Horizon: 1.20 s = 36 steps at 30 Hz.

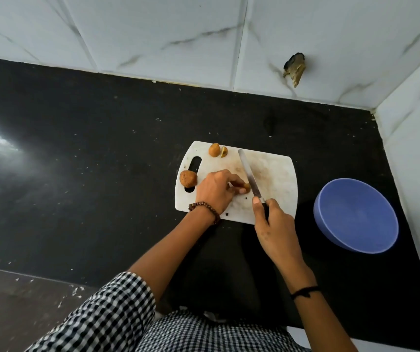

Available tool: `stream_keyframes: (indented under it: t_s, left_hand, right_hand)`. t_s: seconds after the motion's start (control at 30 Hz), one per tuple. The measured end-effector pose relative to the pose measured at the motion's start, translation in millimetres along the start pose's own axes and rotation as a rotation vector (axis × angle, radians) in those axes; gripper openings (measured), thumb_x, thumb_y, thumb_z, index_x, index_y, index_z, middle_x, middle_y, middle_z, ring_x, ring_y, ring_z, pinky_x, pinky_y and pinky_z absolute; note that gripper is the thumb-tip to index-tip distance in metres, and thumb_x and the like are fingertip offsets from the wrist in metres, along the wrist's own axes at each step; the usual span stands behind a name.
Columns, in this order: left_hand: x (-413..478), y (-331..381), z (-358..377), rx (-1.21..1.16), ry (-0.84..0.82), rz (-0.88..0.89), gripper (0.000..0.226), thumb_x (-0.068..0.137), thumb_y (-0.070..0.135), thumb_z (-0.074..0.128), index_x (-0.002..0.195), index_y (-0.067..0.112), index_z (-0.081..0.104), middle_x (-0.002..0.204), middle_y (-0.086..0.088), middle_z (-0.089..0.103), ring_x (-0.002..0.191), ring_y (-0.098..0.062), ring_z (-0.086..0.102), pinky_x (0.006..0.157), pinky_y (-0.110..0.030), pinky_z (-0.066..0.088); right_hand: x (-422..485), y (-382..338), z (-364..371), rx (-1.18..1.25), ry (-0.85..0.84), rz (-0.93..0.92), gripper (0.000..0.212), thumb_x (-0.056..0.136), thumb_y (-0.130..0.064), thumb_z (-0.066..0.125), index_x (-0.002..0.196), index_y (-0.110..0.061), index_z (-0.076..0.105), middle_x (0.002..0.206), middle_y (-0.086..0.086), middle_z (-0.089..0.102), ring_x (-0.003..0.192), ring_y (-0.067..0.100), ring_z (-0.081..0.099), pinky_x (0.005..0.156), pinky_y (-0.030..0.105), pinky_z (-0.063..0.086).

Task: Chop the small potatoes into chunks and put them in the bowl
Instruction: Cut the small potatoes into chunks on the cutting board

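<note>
Two hands work: left hand (216, 190) pinches a potato piece (246, 187), right hand (273, 224) grips the knife (248, 171) (blade just beside it). The bowl (356, 215) sits right of the right hand, apart.

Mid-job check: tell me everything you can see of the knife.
The knife has a long, narrow, silvery blade with a rounded tip and a dark handle, mostly hidden in the right hand gripping it. The blade slants over the white cutting board, tip pointing away, and appears to touch the potato piece that the left hand pinches.
</note>
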State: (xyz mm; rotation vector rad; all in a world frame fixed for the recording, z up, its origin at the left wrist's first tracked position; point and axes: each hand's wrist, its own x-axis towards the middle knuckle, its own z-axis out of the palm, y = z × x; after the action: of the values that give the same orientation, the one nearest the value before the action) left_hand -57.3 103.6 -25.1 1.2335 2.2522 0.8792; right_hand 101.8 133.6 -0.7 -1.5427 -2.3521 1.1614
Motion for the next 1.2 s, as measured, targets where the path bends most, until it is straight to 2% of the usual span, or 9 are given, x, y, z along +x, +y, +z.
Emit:
stream_keyframes:
  t_s: [0.17,0.23,0.33,0.43,0.57,0.63,0.73,0.9,1.2]
  left_hand:
    - [4.0,1.4,0.7,0.02,0.001,-0.042,0.01,0.08,0.033,0.074,0.089,0.028,0.076,0.09,0.013,0.069,0.086,-0.005,0.059,0.065,-0.024,0.051]
    - [4.5,3.5,0.9,0.053,0.012,-0.053,0.011,0.08,0.035,0.074,0.088,0.028,0.076,0.088,0.013,0.069,0.083,-0.005,0.059,0.061,-0.022,0.049]
    - [4.2,5.7,1.2,0.123,0.043,-0.039,0.009,0.081,0.034,0.074,0.087,0.028,0.075,0.085,0.013,0.069,0.08,-0.004,0.059,0.052,-0.016,0.038]
    - [3.6,6.1,2.8,0.181,0.074,-0.019,0.006,0.083,0.029,0.072,0.087,0.027,0.075,0.086,0.012,0.07,0.081,-0.005,0.06,0.05,-0.014,0.032]
    - [3.4,4.8,5.0,0.221,0.074,0.03,0.008,0.085,0.024,0.069,0.09,0.026,0.075,0.089,0.009,0.069,0.085,-0.01,0.062,0.057,-0.021,0.043]
    - [2.9,4.9,4.9,0.229,0.075,0.06,0.009,0.086,0.023,0.067,0.091,0.025,0.075,0.091,0.008,0.07,0.088,-0.012,0.061,0.062,-0.024,0.047]
    - [2.1,4.8,5.8,0.243,0.089,0.082,0.011,0.087,0.021,0.066,0.093,0.024,0.075,0.093,0.007,0.07,0.09,-0.013,0.062,0.063,-0.021,0.043]
    - [0.0,5.6,8.0,0.203,0.119,0.019,0.01,0.086,0.019,0.068,0.092,0.023,0.074,0.09,0.009,0.069,0.087,-0.01,0.063,0.057,-0.018,0.038]
    - [0.4,3.9,11.1,0.205,0.111,-0.002,0.01,0.086,0.016,0.065,0.092,0.019,0.072,0.093,0.003,0.067,0.088,-0.016,0.062,0.064,-0.029,0.051]
  right_hand:
    - [2.7,-0.5,0.2,-0.083,-0.03,0.0,0.041,0.105,-0.052,0.033,0.107,-0.016,0.054,0.076,0.001,0.06,0.067,0.013,0.061,0.055,0.025,0.044]
    - [2.3,-2.0,-0.3,-0.122,-0.04,-0.011,0.041,0.105,-0.051,0.031,0.105,-0.016,0.053,0.077,0.002,0.061,0.068,0.014,0.062,0.057,0.029,0.048]
    - [4.0,-3.6,0.4,-0.177,-0.056,-0.022,0.042,0.106,-0.051,0.029,0.104,-0.016,0.052,0.081,0.004,0.061,0.071,0.017,0.063,0.062,0.036,0.054]
    - [7.3,-5.6,1.2,-0.211,-0.084,-0.018,0.042,0.107,-0.049,0.028,0.106,-0.014,0.051,0.084,0.005,0.061,0.072,0.018,0.063,0.059,0.033,0.052]
    - [11.1,-12.6,0.6,-0.278,-0.116,-0.008,0.038,0.108,-0.045,0.028,0.113,-0.012,0.048,0.087,0.002,0.057,0.067,0.011,0.054,0.051,0.024,0.035]
    - [13.5,-15.8,1.9,-0.306,-0.12,-0.006,0.037,0.108,-0.044,0.029,0.116,-0.012,0.047,0.092,0.004,0.058,0.071,0.014,0.056,0.056,0.026,0.038]
    - [16.9,-20.3,1.9,-0.315,-0.122,-0.002,0.038,0.109,-0.042,0.029,0.119,-0.01,0.048,0.097,0.007,0.058,0.081,0.022,0.058,0.067,0.034,0.043]
    - [13.0,-22.9,2.9,-0.328,-0.128,0.019,0.038,0.109,-0.042,0.028,0.117,-0.01,0.047,0.101,0.01,0.059,0.086,0.027,0.058,0.07,0.037,0.043]
    - [-25.6,-3.6,8.5,-0.364,-0.113,0.041,0.034,0.109,-0.043,0.026,0.105,-0.015,0.044,0.092,0.007,0.061,0.086,0.027,0.063,0.074,0.043,0.054]
